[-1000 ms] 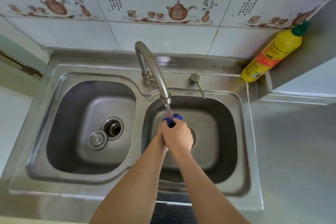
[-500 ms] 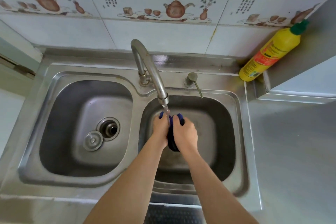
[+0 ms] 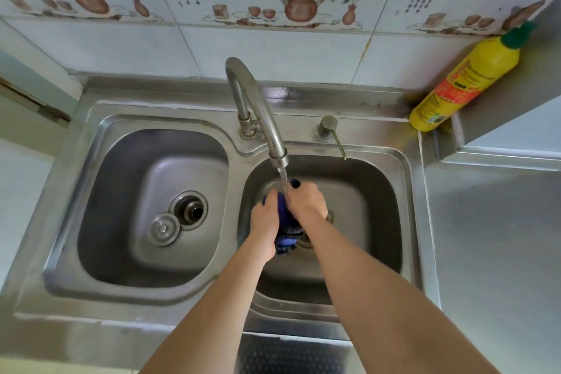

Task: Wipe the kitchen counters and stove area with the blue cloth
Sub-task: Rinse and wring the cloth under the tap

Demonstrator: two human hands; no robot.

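your two bare forearms reach in from six o'clock and meet over the right basin of the double stainless steel sink (image 3: 406,222). your left hand (image 3: 264,218) is curled closed around the left side of the wet dark blue cloth (image 3: 283,215), knuckles up, wrist a little bent. your right hand (image 3: 306,202) is clenched on the cloth's right side and top, just at one o'clock from the left hand, with a blue tip of cloth poking out past its knuckles at twelve o'clock. the cloth is bunched upright between both fists, its ragged end hanging down at six o'clock above the basin floor. a thin stream of water falls from the curved grey metal tap (image 3: 258,112) onto the cloth between your hands. in the left basin a round metal drain plug (image 3: 164,229) lies just at seven o'clock of the open drain (image 3: 189,210). a yellow plastic bottle with a green cap (image 3: 464,80) stands on the steel surface (image 3: 491,252) in the far corner at two o'clock.
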